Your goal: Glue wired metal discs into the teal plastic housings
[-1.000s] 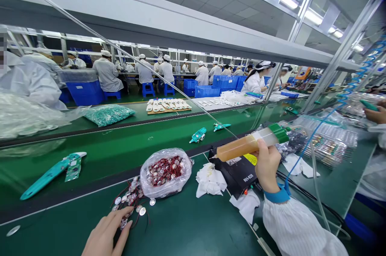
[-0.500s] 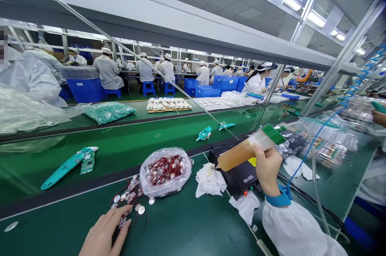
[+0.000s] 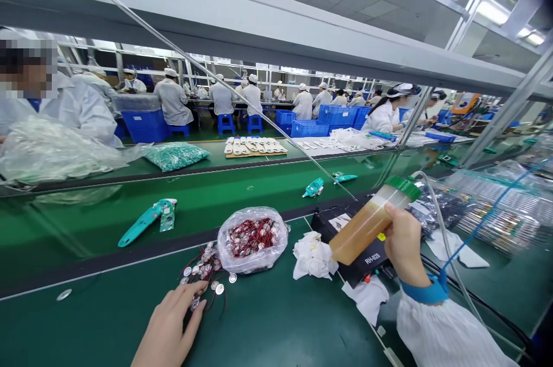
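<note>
Right hand (image 3: 404, 243) grips an amber-filled syringe barrel (image 3: 374, 223); left hand (image 3: 168, 326) lies by wired metal discs (image 3: 203, 275).
The closed grip keeps the barrel tilted up above the green worktop (image 3: 86, 321); the half-open left fingers sit at discs spread within reach, beside a clear plastic bag (image 3: 253, 240).
</note>
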Action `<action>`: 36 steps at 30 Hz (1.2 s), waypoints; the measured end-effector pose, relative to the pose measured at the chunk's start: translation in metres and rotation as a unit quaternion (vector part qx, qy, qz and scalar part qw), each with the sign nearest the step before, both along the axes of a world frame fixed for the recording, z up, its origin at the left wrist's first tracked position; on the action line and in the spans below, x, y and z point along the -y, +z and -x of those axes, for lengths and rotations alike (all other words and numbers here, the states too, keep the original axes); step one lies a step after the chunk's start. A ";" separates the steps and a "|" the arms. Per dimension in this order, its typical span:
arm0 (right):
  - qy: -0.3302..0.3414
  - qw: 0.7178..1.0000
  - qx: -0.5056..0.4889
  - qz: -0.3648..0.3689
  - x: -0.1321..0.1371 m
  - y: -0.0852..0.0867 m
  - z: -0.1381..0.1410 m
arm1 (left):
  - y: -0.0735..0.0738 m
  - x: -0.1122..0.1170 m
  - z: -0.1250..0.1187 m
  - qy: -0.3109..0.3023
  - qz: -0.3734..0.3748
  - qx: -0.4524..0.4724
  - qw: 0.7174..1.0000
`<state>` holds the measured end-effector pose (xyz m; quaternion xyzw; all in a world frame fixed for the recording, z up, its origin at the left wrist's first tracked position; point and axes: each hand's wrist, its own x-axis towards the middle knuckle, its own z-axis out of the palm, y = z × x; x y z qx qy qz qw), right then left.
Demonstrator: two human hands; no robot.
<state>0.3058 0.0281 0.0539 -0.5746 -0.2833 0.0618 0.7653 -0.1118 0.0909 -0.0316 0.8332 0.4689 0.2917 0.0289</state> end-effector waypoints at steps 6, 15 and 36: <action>-0.001 0.997 -0.061 -0.045 -0.003 0.005 0.004 | 0.003 0.002 -0.001 0.008 0.028 0.003 1.000; 0.010 0.992 -0.126 0.014 -0.008 -0.002 -0.010 | 0.006 0.002 -0.001 0.014 0.036 -0.007 0.999; 0.021 0.927 0.048 0.371 -0.018 -0.034 -0.073 | 0.009 0.001 -0.002 0.008 0.018 -0.007 1.000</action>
